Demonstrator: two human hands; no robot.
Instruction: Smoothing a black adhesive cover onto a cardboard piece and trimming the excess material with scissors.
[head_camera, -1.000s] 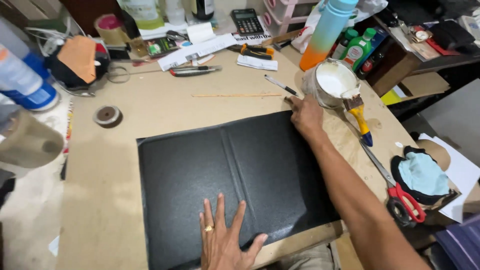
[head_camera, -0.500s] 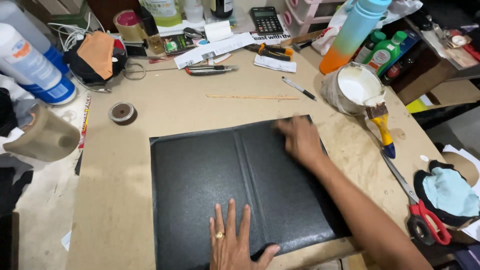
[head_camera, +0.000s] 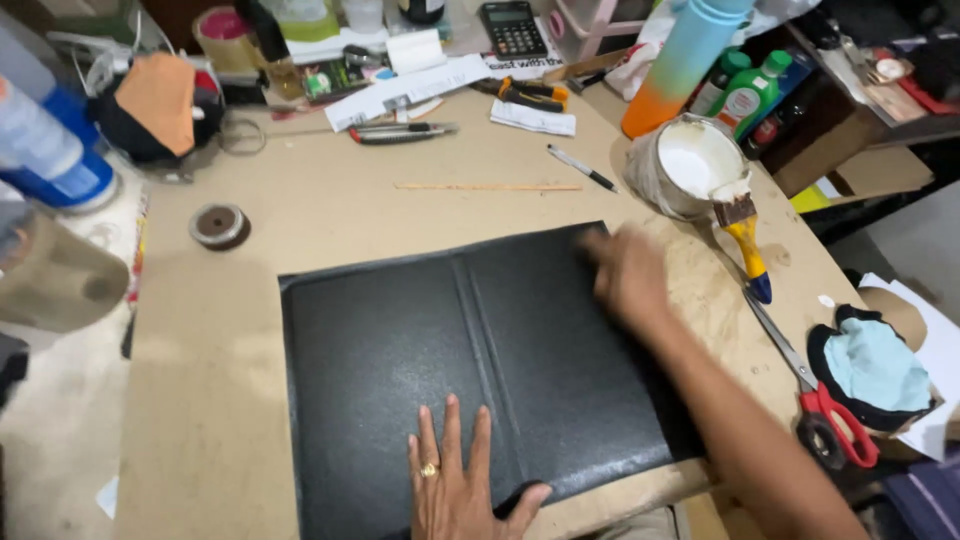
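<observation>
While the left hand (head_camera: 455, 480) lies flat with fingers spread on the near edge of the black cover sheet (head_camera: 470, 370), seemingly pinning it down, the right hand (head_camera: 625, 275) rests open-palmed on its far right corner, blurred, gripping nothing. The sheet lies flat at the middle of the worktable (head_camera: 300, 210), its long axis running left to right, its centre crease pointing away from the person. A glue pot (head_camera: 690, 165) and brush (head_camera: 745, 240) sit just beside its right corner, probably within easy reach.

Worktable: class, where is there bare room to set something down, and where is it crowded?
Bare: between the tape roll, wooden strip and black cover; also left of the cover. Crowded: the back edge near the calculator, and the right by the glue tub.
</observation>
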